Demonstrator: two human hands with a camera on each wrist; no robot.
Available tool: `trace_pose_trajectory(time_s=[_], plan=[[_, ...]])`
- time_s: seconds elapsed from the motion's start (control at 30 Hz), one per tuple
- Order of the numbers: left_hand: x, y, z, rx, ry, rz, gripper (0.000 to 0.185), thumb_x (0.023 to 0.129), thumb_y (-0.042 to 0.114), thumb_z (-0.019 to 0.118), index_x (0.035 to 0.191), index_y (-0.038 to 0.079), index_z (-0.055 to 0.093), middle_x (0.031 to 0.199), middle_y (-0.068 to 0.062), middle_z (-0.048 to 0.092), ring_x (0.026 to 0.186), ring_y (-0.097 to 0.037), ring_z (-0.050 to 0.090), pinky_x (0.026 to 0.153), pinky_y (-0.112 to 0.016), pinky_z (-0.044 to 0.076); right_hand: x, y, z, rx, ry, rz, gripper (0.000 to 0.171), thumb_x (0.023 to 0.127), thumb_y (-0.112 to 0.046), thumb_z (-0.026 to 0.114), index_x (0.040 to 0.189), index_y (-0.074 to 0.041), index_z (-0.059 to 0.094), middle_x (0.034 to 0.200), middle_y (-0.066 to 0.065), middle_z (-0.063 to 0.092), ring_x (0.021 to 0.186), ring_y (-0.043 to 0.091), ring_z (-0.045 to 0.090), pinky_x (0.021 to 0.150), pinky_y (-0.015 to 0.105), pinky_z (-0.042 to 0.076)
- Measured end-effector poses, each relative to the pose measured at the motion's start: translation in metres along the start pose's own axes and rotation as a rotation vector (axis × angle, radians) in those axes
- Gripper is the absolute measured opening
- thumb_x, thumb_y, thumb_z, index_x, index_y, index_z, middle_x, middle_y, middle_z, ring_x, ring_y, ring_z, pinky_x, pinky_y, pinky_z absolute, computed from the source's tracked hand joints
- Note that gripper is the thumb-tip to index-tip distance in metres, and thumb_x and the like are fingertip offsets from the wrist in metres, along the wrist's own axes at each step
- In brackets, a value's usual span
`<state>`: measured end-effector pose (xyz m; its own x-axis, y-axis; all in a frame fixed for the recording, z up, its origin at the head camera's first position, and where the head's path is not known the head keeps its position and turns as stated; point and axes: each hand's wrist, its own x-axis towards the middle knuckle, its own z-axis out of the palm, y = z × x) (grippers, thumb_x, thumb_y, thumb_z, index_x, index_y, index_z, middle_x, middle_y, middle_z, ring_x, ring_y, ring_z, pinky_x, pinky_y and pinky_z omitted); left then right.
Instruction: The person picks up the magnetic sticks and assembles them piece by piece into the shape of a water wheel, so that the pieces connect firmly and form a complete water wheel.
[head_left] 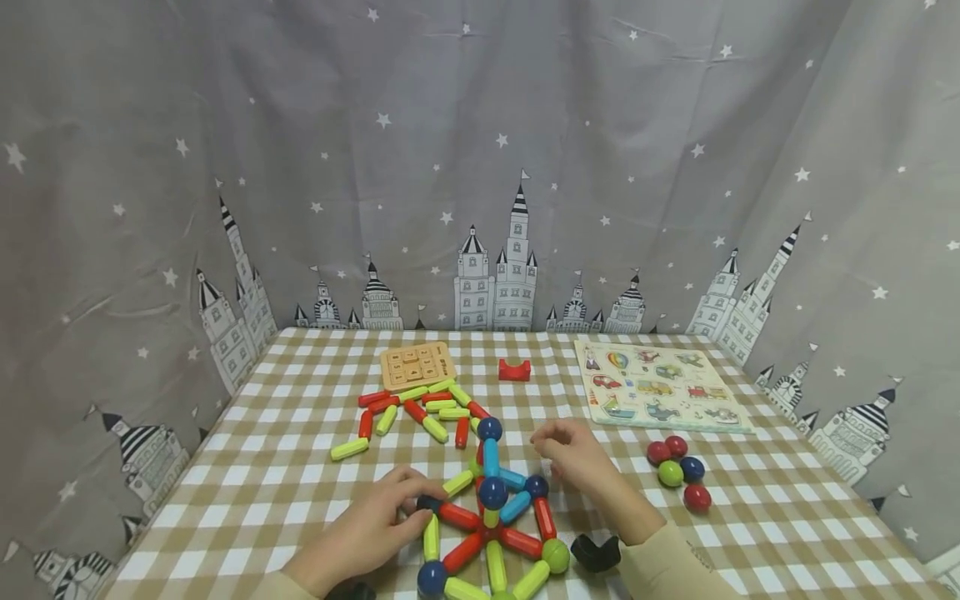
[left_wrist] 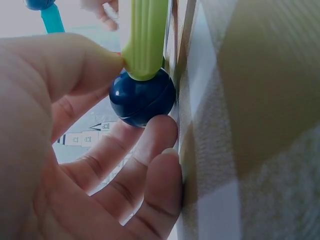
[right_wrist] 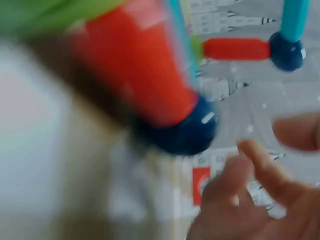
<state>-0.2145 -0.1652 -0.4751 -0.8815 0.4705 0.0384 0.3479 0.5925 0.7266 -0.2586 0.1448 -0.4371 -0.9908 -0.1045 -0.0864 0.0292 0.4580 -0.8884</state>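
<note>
A structure of coloured rods and balls stands at the table's near edge, with red rods (head_left: 459, 517) meeting at its middle and blue rods rising toward a raised dark ball (head_left: 493, 492). My left hand (head_left: 375, 521) grips the dark blue ball (left_wrist: 142, 100) at its left corner, thumb on one side and curled fingers on the other. A yellow-green rod (left_wrist: 146, 40) joins that ball. Right of the structure, my right hand (head_left: 576, 454) hovers with loosely bent fingers and holds nothing. Near it is a blue ball (right_wrist: 187, 127) at a red rod's end, apart from the fingers.
Loose red and yellow-green rods (head_left: 386, 420) lie behind the structure, before a wooden number board (head_left: 442, 367). A red arch block (head_left: 514, 372) stands farther back. A picture puzzle board (head_left: 630, 387) and several loose balls (head_left: 671, 473) lie to the right on the checked cloth.
</note>
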Motion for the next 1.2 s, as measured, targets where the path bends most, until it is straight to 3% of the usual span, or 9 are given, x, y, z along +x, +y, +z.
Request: trace_pose_trajectory(time_s=[0.23,0.4,0.57,0.67,0.8,0.87,0.97,1.1,1.2], plan=[[0.005,-0.001,0.002,-0.014,0.056,-0.035,0.026,0.099,0.02,0.069,0.124,0.028,0.067,0.116,0.007,0.064,0.086,-0.008,0.059,0.072,-0.023,0.05,-0.003,0.039,-0.016,-0.047,-0.32,-0.187,0.018,0.095,-0.02,0.072,0.111,-0.011,0.072,0.112,0.008,0.068,0.067,0.015,0.056,0.054,0.026,0.047],[0.011,0.002,0.001,-0.067,0.145,-0.108,0.029,0.097,0.022,0.073,0.124,0.021,0.066,0.121,0.001,0.069,0.095,-0.011,0.067,0.077,-0.028,0.055,-0.005,0.04,-0.025,-0.036,-0.357,-0.216,0.015,0.092,-0.017,0.075,0.105,-0.01,0.072,0.106,0.008,0.068,0.067,0.014,0.057,0.052,0.026,0.046],[0.026,0.01,-0.016,0.113,0.243,-0.097,0.037,0.099,0.009,0.067,0.135,0.015,0.062,0.132,-0.007,0.063,0.105,-0.017,0.067,0.087,-0.041,0.057,-0.005,0.04,-0.026,-0.052,-0.387,-0.259,0.014,0.09,-0.016,0.076,0.101,-0.009,0.07,0.101,0.006,0.068,0.068,0.013,0.058,0.053,0.026,0.047],[0.043,0.012,-0.026,0.253,0.206,-0.045,0.048,0.1,0.003,0.061,0.147,0.011,0.054,0.147,-0.013,0.054,0.125,-0.028,0.061,0.102,-0.049,0.052,-0.004,0.043,-0.025,-0.044,-0.4,-0.285,0.013,0.089,-0.014,0.075,0.099,-0.007,0.069,0.097,0.006,0.067,0.066,0.011,0.058,0.051,0.025,0.046],[0.061,0.007,-0.027,0.378,0.071,-0.003,0.049,0.102,0.002,0.059,0.15,0.007,0.051,0.156,-0.016,0.047,0.143,-0.037,0.047,0.115,-0.054,0.039,-0.004,0.049,-0.021,-0.021,-0.415,-0.287,0.013,0.089,-0.013,0.075,0.099,-0.006,0.069,0.096,0.004,0.067,0.063,0.009,0.056,0.05,0.023,0.045],[0.065,0.004,-0.026,0.43,0.055,-0.019,0.045,0.1,0.007,0.065,0.144,0.008,0.058,0.149,-0.017,0.053,0.138,-0.037,0.052,0.112,-0.054,0.043,-0.004,0.051,-0.019,-0.013,-0.42,-0.282,0.013,0.09,-0.013,0.074,0.1,-0.006,0.069,0.095,0.004,0.067,0.062,0.009,0.056,0.05,0.023,0.045],[0.07,0.001,-0.023,0.473,0.073,-0.062,0.034,0.094,0.009,0.075,0.127,0.012,0.069,0.126,-0.013,0.063,0.112,-0.029,0.064,0.1,-0.049,0.053,-0.004,0.051,-0.017,-0.007,-0.419,-0.268,0.014,0.09,-0.015,0.075,0.1,-0.007,0.069,0.095,0.004,0.067,0.062,0.01,0.056,0.05,0.024,0.045],[0.075,-0.001,-0.022,0.461,0.08,-0.113,0.025,0.091,0.01,0.079,0.114,0.015,0.073,0.109,-0.009,0.058,0.088,-0.019,0.058,0.085,-0.042,0.058,-0.006,0.049,-0.02,-0.017,-0.402,-0.243,0.015,0.09,-0.017,0.075,0.101,-0.009,0.069,0.094,0.003,0.067,0.063,0.013,0.057,0.05,0.026,0.046],[0.078,-0.002,-0.024,0.442,0.081,-0.106,0.022,0.09,0.005,0.077,0.111,0.012,0.074,0.107,-0.009,0.056,0.088,-0.017,0.057,0.086,-0.041,0.057,-0.005,0.047,-0.023,-0.025,-0.39,-0.224,0.015,0.09,-0.018,0.075,0.101,-0.01,0.069,0.094,0.003,0.067,0.064,0.015,0.057,0.05,0.027,0.046]])
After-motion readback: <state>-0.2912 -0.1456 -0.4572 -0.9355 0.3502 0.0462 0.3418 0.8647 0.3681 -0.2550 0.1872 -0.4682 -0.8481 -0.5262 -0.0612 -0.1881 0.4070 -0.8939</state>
